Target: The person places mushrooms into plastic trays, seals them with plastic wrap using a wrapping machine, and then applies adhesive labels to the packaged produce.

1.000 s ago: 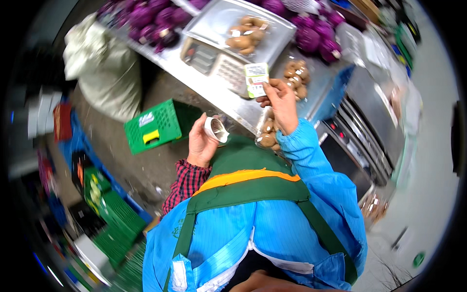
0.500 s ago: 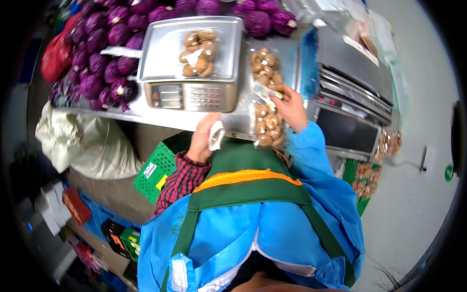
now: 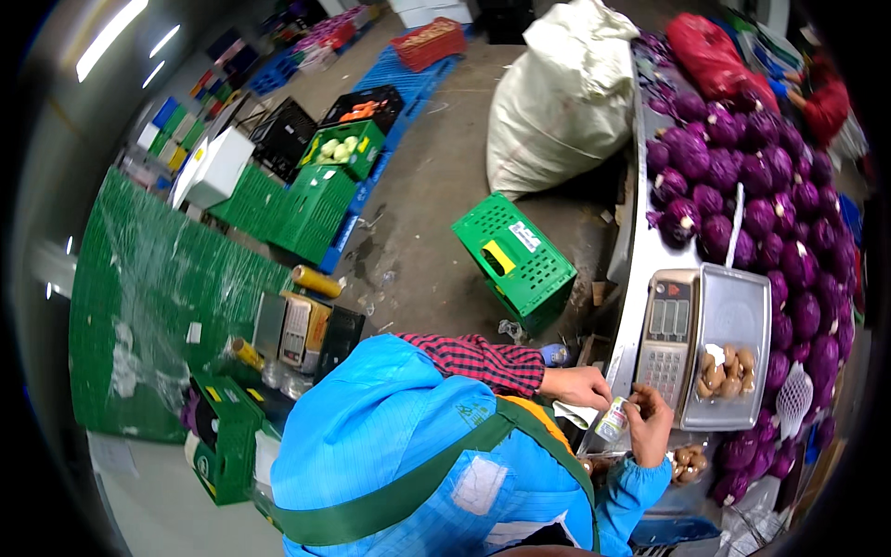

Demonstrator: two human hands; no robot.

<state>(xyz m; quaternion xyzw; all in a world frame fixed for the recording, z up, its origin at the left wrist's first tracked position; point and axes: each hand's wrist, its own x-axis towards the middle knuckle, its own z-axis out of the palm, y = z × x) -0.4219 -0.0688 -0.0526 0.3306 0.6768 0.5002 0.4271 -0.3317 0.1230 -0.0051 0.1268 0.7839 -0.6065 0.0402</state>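
Since half a second earlier, the view had swung; the scale (image 3: pixel 710 348) was now seen at three o'clock. A small green-and-white label (image 3: pixel 611 420) was pinched by the right hand (image 3: pixel 647 420) beside its keypad. The left hand (image 3: pixel 580 385) was curled nearby, its fingers closed together.

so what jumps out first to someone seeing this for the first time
The mass of purple cabbages heaped along the metal counter on the right stands out first. Below them a weighing scale carries brown mushrooms on its tray, and the person's right hand holds a small label beside its keypad. A green crate lies tilted on the floor.
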